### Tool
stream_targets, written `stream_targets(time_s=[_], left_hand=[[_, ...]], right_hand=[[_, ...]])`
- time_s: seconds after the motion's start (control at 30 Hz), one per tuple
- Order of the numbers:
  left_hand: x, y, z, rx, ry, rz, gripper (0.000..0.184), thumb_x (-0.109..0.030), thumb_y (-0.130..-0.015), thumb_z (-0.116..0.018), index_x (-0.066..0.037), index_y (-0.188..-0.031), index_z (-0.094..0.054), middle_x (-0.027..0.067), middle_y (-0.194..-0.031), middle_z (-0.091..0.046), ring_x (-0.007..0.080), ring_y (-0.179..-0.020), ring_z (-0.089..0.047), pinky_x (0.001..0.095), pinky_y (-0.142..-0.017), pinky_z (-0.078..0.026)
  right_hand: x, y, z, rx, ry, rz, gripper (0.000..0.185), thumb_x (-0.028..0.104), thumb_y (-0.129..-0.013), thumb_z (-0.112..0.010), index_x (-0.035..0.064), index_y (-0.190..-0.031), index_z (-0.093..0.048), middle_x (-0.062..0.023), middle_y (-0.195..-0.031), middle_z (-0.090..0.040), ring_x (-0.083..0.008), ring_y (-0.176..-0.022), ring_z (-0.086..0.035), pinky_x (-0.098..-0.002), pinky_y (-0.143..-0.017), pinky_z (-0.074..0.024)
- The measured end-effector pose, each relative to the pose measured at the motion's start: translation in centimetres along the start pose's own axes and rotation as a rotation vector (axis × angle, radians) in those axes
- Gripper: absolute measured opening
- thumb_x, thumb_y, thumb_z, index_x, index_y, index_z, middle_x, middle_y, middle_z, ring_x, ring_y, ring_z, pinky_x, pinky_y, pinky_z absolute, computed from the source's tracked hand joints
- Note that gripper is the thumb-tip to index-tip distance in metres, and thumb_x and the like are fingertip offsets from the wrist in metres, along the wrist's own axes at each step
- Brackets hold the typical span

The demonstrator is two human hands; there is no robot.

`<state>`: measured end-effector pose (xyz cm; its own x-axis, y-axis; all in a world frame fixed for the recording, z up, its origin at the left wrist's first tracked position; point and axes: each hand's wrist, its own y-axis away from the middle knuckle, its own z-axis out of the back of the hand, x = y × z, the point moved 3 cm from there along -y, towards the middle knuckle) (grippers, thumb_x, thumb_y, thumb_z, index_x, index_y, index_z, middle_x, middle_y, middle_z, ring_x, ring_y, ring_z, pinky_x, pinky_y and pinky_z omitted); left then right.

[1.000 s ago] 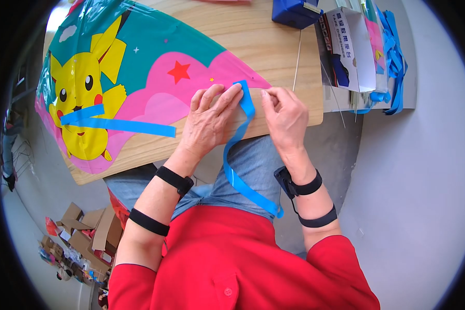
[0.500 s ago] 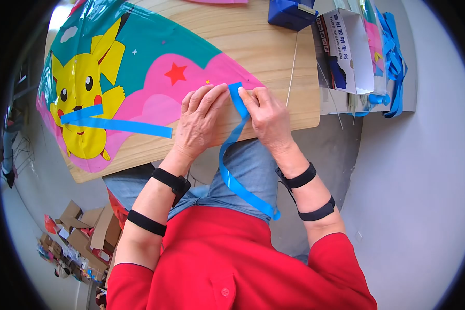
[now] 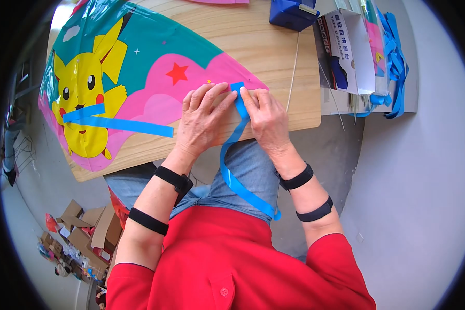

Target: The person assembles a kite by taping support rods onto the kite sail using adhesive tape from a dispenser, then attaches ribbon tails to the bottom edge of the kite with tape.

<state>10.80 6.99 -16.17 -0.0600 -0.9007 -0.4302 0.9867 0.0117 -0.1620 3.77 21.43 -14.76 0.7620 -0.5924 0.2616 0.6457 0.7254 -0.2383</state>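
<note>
A thin plastic sheet (image 3: 160,62), printed with a yellow cartoon figure, pink clouds and a red star, lies on the wooden table. At its right corner is the folded upper end of a blue ribbon (image 3: 237,88), whose long tail hangs over the table edge onto my lap. My right hand (image 3: 267,116) has its fingers curled, with the thumb pressing on this ribbon. My left hand (image 3: 201,113) rests on the sheet, fingers lying forward, and its thumb tip touches the ribbon's left edge. Another blue strip (image 3: 129,125) lies bent across the cartoon figure.
A blue tape dispenser (image 3: 294,14) stands at the table's far edge. Right of the table are an open tape dispenser box (image 3: 349,51) and hanging blue ribbons (image 3: 395,67). A thin pale rod (image 3: 293,70) lies on the tabletop (image 3: 302,103). Cardboard boxes (image 3: 95,230) sit low at left.
My left thumb has stretched out to the right and now touches the blue ribbon. My right hand stays on the ribbon almost unmoved. The whole view has shifted slightly.
</note>
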Motion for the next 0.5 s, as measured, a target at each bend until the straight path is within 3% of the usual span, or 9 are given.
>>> stream_targets(time_s=[0.17,0.27,0.37,0.5], left_hand=[[-0.1,0.0,-0.1,-0.006,-0.017,-0.017,0.051,-0.014,-0.077,-0.06,-0.019,-0.128,-0.058,-0.0024,-0.139,-0.047,0.0214,-0.126,-0.044,0.0386,-0.107,-0.032],[-0.3,-0.1,-0.1,0.022,-0.062,-0.058,0.052,-0.014,-0.076,-0.06,-0.015,-0.128,-0.059,-0.0031,-0.141,-0.048,0.0215,-0.126,-0.044,0.0389,-0.107,-0.032],[-0.6,-0.3,0.3,0.045,-0.042,-0.048,0.051,-0.015,-0.076,-0.059,-0.012,-0.128,-0.059,-0.0042,-0.141,-0.049,0.021,-0.127,-0.044,0.0392,-0.109,-0.03],[-0.6,-0.4,0.4,0.048,-0.053,-0.048,0.05,-0.015,-0.077,-0.059,-0.013,-0.127,-0.059,-0.005,-0.14,-0.05,0.0197,-0.127,-0.044,0.0395,-0.11,-0.028]], right_hand=[[-0.5,-0.3,0.1,-0.012,-0.066,0.006,0.038,0.001,-0.082,-0.061,0.0076,-0.119,-0.065,-0.008,-0.09,-0.055,-0.0227,-0.075,-0.062,-0.0346,-0.062,-0.0526],[-0.2,-0.3,0.2,0.029,-0.005,0.029,0.038,0.007,-0.078,-0.06,0.0008,-0.115,-0.062,-0.0087,-0.092,-0.055,-0.0229,-0.081,-0.061,-0.0343,-0.069,-0.0527],[-0.2,-0.3,0.1,0.021,-0.077,-0.024,0.035,0.005,-0.079,-0.06,0.0026,-0.114,-0.063,-0.0093,-0.092,-0.057,-0.0247,-0.083,-0.062,-0.0354,-0.068,-0.0528],[-2.1,-0.2,0.8,-0.078,-0.41,-0.308,0.029,0.003,-0.084,-0.061,0.0059,-0.112,-0.065,-0.0108,-0.094,-0.061,-0.0286,-0.083,-0.063,-0.0372,-0.067,-0.0527]])
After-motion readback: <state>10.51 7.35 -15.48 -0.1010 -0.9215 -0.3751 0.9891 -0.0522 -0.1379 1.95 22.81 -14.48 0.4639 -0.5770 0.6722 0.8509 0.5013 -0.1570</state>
